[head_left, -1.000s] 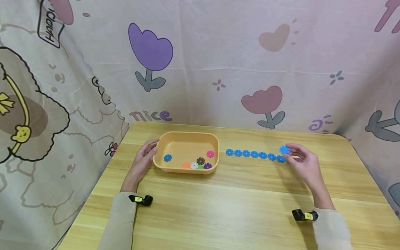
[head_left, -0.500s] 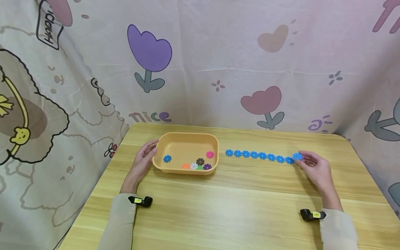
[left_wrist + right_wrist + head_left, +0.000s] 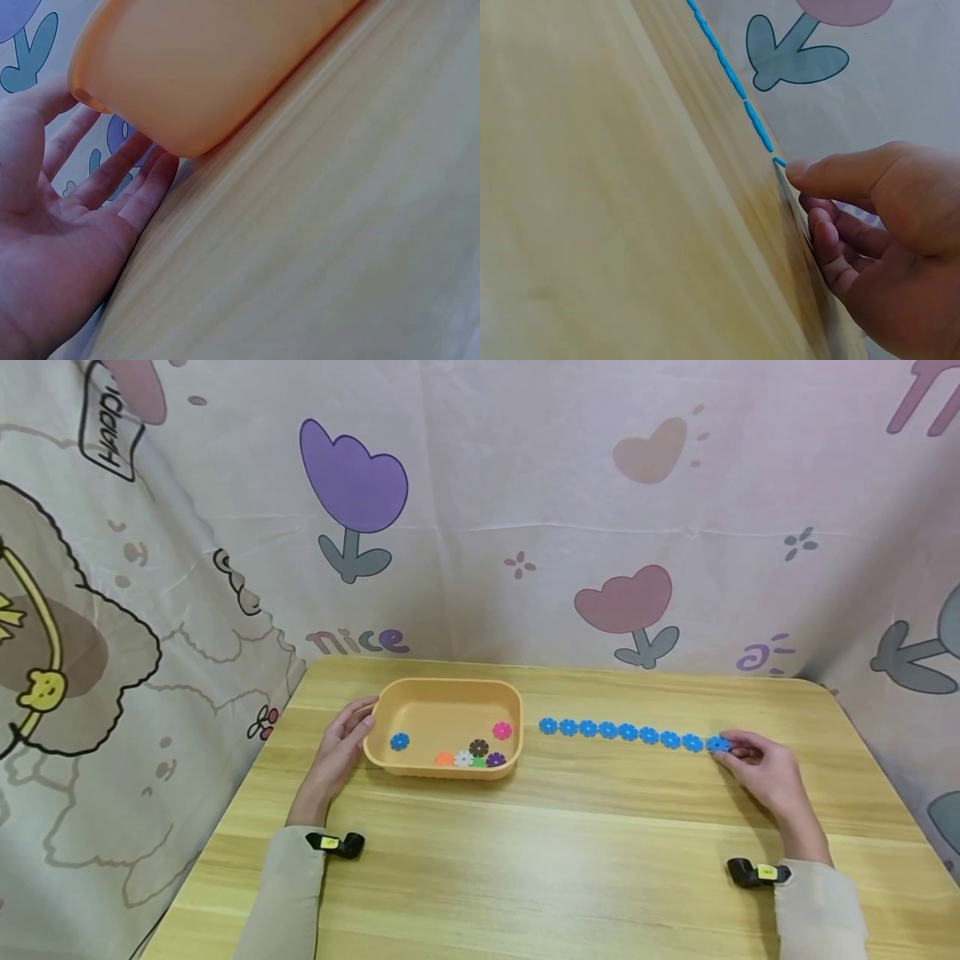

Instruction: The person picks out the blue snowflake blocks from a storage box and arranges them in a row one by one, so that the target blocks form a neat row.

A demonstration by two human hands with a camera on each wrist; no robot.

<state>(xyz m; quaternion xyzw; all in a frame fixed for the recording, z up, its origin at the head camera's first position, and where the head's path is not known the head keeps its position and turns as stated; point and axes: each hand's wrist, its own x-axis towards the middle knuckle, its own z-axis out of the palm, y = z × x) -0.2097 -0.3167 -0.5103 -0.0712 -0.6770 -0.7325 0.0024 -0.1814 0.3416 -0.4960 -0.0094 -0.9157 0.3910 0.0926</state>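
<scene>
In the head view, my right hand [image 3: 763,770] pinches a blue snowflake building disc [image 3: 717,744] by its edge, low over the table at the right end of a row of blue discs [image 3: 627,732]. A small gap parts it from the row. The right wrist view shows the thumb and that disc's edge [image 3: 779,161] slightly tilted at the tabletop. My left hand [image 3: 342,747] holds the left end of a yellow-orange plastic tray [image 3: 442,770], thumb at the rim and fingers along the outside. The thumb tip is hidden in the left wrist view.
Inside the tray lie a blue disc [image 3: 400,742], a pink disc [image 3: 502,731], a brown disc [image 3: 478,748] and several others in orange, white, green and purple. Everything rests on a wooden table [image 3: 555,860]. A printed curtain [image 3: 480,510] hangs behind its back edge.
My right hand has moved right and down, bringing its blue disc from above the row to its right end. A disc the hand partly covered now shows. The left hand stays at the tray.
</scene>
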